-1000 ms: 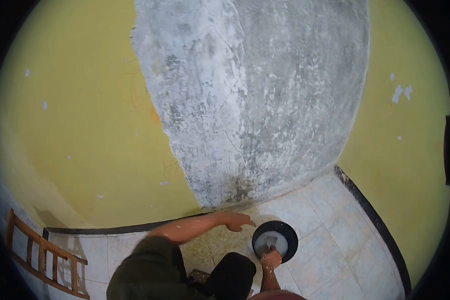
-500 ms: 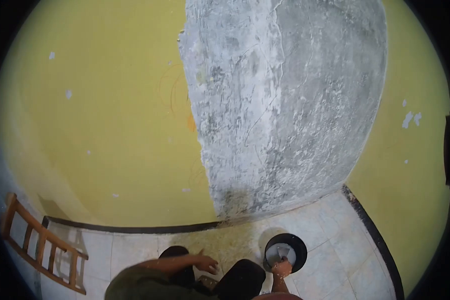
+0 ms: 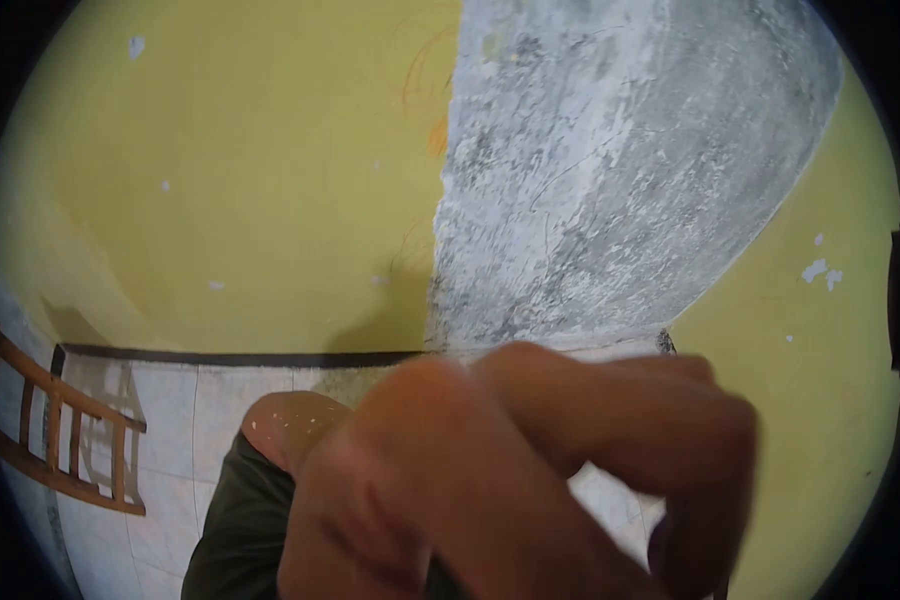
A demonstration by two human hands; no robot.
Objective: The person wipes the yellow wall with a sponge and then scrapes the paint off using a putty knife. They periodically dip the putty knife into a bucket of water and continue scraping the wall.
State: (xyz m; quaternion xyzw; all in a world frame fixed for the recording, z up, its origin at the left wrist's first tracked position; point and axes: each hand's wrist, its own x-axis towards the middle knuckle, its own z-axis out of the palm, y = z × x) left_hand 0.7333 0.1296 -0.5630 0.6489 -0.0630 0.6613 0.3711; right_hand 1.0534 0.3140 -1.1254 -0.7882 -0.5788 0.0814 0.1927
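Observation:
My left hand is raised very close to the camera, large and slightly blurred. Its fingers are bent into a loose curl toward the right, and their tips are mostly hidden, so I cannot make out whether anything is between them. A bent arm with white flecks comes out of a dark green sleeve behind it. My right hand is out of sight. Beyond the raised hand stands a wall with a bare grey plaster patch beside yellow paint.
A wooden ladder-like frame leans at the lower left. A dark skirting strip runs along the foot of the wall above pale floor tiles. Chipped white spots mark the yellow wall on the right.
My left hand has come up from near my knees to just before the camera. The black bucket and my right hand, which held a scraper-like tool in it, are no longer visible. The view has shifted.

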